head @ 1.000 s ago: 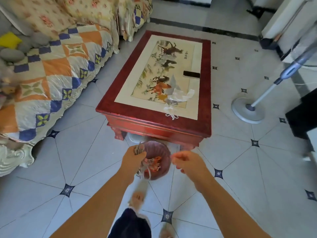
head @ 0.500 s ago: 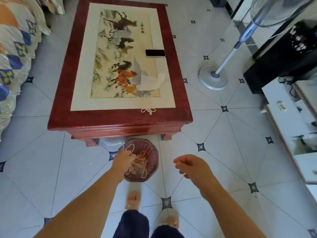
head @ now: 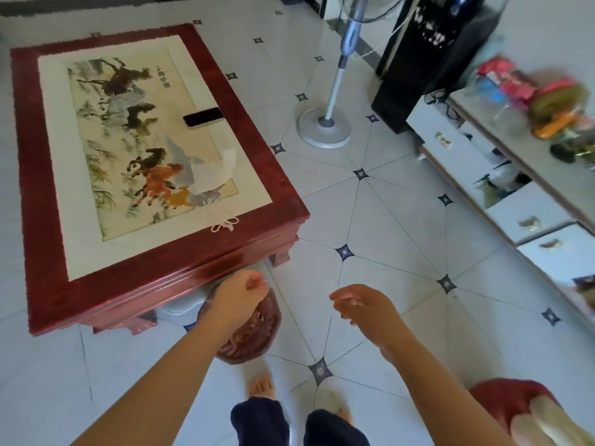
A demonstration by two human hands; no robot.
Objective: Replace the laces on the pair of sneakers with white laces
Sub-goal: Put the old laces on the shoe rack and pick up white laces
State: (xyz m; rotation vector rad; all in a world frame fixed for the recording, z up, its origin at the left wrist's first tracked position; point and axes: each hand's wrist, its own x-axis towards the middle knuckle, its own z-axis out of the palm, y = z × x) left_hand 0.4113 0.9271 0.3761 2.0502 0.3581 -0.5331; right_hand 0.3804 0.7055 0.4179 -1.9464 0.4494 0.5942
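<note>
Left hand (head: 240,297) grip now empty over bin (head: 273,320), old laces (head: 235,344) inside, right hand (head: 357,305) loose, empty

1. Head view: one wide-angle camera at standing head height, facing forward and steeply down at the tiled floor (head: 402,220).
2. Range: left hand (head: 240,294) and right hand (head: 357,305) near, low centre; table (head: 145,265) far left.

No text can be read. A short line of dark characters (head: 162,69) on the horse painting (head: 106,149) in the desk (head: 29,188), far ahead of the left hand (head: 239,297), is blurred. The white marks (head: 431,30) on the black cabinet (head: 418,78) and the print on the red packets (head: 502,75), ahead of the right hand (head: 360,305), are also blurred.
</note>
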